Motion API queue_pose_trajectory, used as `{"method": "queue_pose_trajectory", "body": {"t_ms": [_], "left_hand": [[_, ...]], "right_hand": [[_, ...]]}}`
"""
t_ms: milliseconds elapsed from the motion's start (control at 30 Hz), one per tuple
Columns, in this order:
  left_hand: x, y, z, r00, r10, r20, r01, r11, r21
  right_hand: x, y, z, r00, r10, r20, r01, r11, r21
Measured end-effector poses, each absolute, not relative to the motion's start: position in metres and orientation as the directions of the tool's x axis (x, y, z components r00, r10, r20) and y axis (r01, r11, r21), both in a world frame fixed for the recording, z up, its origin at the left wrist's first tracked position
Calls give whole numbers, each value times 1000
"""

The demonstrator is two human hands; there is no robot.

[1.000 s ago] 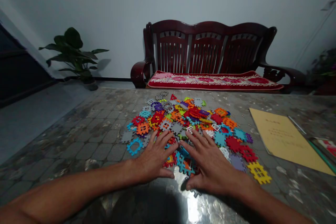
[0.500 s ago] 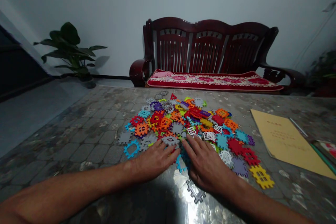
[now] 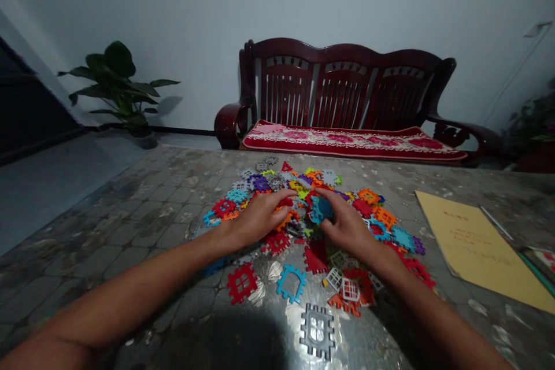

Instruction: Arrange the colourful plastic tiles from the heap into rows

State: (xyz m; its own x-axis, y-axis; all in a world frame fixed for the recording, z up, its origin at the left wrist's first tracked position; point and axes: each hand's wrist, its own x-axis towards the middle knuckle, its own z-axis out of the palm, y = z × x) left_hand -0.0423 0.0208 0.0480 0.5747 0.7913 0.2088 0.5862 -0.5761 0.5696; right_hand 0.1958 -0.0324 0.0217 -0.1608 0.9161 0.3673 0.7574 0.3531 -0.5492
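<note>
A pile of colourful notched plastic pieces lies on the patterned table (image 3: 143, 248). My left hand (image 3: 262, 217) is over the pile's left middle, fingers curved around red and orange pieces (image 3: 284, 219); its grip is unclear. My right hand (image 3: 347, 222) has thumb and fingers apart around a blue piece (image 3: 319, 209); whether it grips it is unclear. Nearer me lie a grey window piece (image 3: 317, 330), a blue frame (image 3: 291, 283), a red window piece (image 3: 241, 283) and small white lattices (image 3: 350, 289).
A yellow booklet (image 3: 481, 243) and a thin pen (image 3: 496, 222) lie at the right. Behind the table stands a dark wooden bench (image 3: 338, 89) with a red patterned cushion (image 3: 347, 137). A potted plant (image 3: 125, 89) is at the back left.
Both hands have moved away from me, deeper into the pile. Several pieces, among them the red window piece, blue frame and white lattices, now lie spread closer to me.
</note>
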Motion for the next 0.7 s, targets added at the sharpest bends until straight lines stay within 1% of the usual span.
{"method": "queue_pose_trajectory", "body": {"t_ms": [100, 167, 200, 267, 333, 400, 433, 467, 533, 567, 600, 633, 700], "left_hand": [[-35, 46, 44, 497, 839, 222, 645, -528, 552], [-35, 58, 38, 489, 829, 270, 661, -554, 506], [-36, 60, 35, 497, 811, 308, 667, -584, 462], [-40, 56, 32, 523, 745, 414, 671, -660, 339], [-45, 39, 32, 567, 641, 517, 635, -740, 222], [-48, 12, 33, 647, 525, 553, 516, -835, 189], [-49, -4, 32, 716, 455, 529, 415, -887, 202], [-49, -19, 31, 781, 396, 484, 316, -918, 240], [-46, -48, 22, 881, 308, 360, 185, -923, 336], [-45, -60, 15, 915, 278, 294, 161, -916, 367], [-43, -69, 8, 930, 282, 237, 177, -907, 383], [-41, -76, 0, 934, 311, 177, 227, -897, 381], [-37, -85, -14, 930, 351, 110, 292, -887, 359]], "right_hand": [[197, -10, 21, -168, 931, 323, 748, 334, -574], [200, -3, 20, -185, 919, 348, 768, 356, -532], [203, -3, 19, -189, 906, 380, 786, 371, -495], [209, -10, 19, -183, 869, 460, 821, 392, -414], [214, -27, 21, -181, 826, 534, 838, 413, -355], [217, -50, 25, -211, 796, 568, 825, 457, -334], [217, -63, 26, -244, 793, 558, 808, 484, -335], [217, -76, 27, -285, 797, 532, 789, 511, -342], [216, -100, 26, -364, 815, 451, 765, 538, -353], [215, -110, 24, -398, 822, 407, 766, 542, -346], [215, -118, 21, -423, 831, 363, 775, 539, -330], [215, -123, 17, -442, 837, 323, 788, 535, -306], [216, -130, 8, -471, 840, 270, 808, 533, -250]]}}
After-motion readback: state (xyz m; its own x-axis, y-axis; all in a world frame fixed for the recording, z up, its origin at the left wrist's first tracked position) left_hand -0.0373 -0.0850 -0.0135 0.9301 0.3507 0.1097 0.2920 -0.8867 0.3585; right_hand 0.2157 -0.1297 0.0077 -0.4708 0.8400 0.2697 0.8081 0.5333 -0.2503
